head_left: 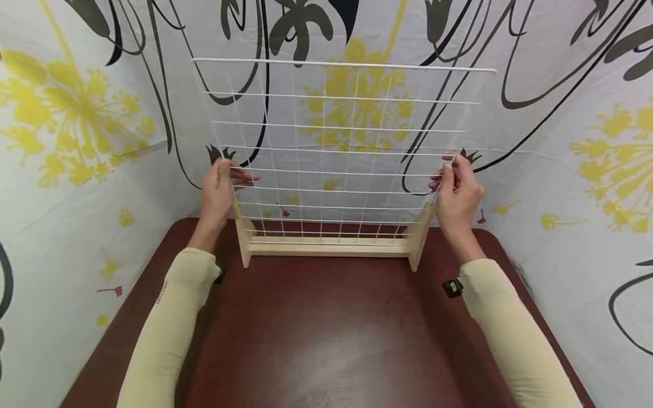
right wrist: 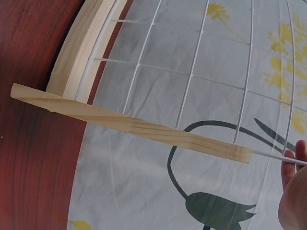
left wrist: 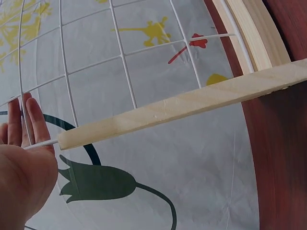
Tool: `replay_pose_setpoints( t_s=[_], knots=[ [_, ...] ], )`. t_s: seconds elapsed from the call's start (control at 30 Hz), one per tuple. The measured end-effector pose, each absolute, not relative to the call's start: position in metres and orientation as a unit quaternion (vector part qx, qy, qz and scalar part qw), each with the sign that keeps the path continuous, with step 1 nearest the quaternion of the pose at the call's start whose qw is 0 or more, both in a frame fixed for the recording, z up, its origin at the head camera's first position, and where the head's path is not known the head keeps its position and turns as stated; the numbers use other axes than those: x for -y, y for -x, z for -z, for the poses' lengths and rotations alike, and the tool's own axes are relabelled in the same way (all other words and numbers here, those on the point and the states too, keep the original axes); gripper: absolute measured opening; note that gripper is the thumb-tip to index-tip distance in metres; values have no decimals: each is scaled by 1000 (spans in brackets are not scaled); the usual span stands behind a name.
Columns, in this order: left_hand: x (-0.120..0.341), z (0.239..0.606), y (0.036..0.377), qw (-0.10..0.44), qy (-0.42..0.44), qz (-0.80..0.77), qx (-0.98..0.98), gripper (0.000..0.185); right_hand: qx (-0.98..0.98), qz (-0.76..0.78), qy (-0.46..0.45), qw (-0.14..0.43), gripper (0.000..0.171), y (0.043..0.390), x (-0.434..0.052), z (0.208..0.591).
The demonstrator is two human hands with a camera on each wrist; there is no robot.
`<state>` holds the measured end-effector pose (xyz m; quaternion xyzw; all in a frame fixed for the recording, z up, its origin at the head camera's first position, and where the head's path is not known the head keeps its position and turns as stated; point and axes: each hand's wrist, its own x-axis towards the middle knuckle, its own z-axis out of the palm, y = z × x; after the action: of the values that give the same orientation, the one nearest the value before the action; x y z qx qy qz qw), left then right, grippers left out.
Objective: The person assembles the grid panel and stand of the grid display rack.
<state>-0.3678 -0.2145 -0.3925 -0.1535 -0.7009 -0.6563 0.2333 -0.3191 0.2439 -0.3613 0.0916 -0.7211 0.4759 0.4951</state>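
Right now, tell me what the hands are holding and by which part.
Both hold the white wire grid standing in its wooden base: the left hand grips its left edge wire, the right hand its right edge, about mid-height.

One white wire grid panel (head_left: 342, 147) stands at the far end of one dark red table (head_left: 326, 334). One wooden base (head_left: 329, 245) carries it, with two wooden end pieces, left and right. Two hands are in view, the left hand (head_left: 219, 190) and the right hand (head_left: 456, 190). Two cream sleeves (head_left: 168, 328) cover the arms.

White coated wire grid (head_left: 336, 147); pale unfinished wood base (head_left: 326, 247); glossy dark-red table (head_left: 326, 334); printed cloth backdrop (head_left: 561, 85).
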Motion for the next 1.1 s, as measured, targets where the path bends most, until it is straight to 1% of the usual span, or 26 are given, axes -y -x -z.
replay_pose_setpoints(
  t_s=[0.2, 0.63, 0.77, 1.1],
  knots=[
    [207, 393, 372, 219, 150, 676, 687, 44, 723, -473, -85, 496, 21, 317, -250, 363],
    [197, 392, 379, 205, 150, 691, 676, 37, 726, -465, -95, 497, 20, 316, -258, 359],
    [194, 393, 381, 202, 148, 690, 679, 37, 730, -460, -87, 498, 21, 318, -261, 360],
    [191, 393, 386, 209, 139, 694, 675, 37, 748, -458, -71, 475, 23, 322, -267, 360]
  ],
)
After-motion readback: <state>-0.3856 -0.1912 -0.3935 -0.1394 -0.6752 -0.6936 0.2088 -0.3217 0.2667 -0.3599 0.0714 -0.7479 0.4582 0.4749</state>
